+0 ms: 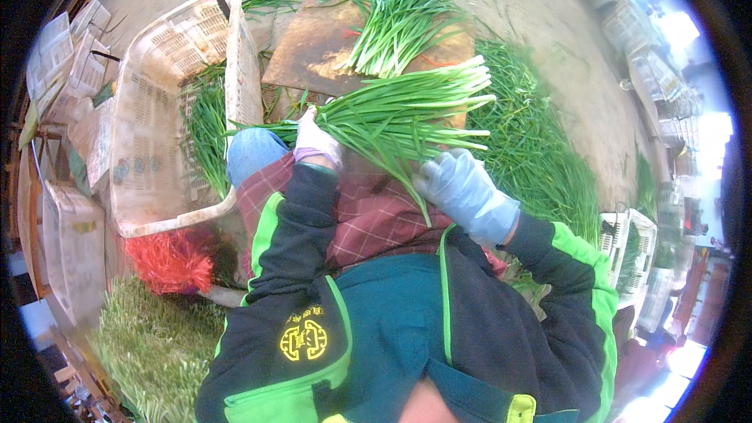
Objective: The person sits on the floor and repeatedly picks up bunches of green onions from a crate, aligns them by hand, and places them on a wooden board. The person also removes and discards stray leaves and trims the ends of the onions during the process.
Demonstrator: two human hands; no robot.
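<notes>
My left hand, in a pale glove, is closed around the leafy end of a bunch of garlic chives. The bunch lies across above my lap, its white stem ends pointing right. At its lower edge is my right hand in a light blue plastic glove, fingers curled beside the drooping leaves. Whether those fingers pinch any leaves is unclear. Beyond the held bunch, another bunch of chives rests on a worn wooden board, with bits of red tie near it.
A white plastic crate with chives inside stands at my left. Red plastic strands hang below it. Loose chives are heaped on my right, with more chives at lower left. Another white crate stands farther right.
</notes>
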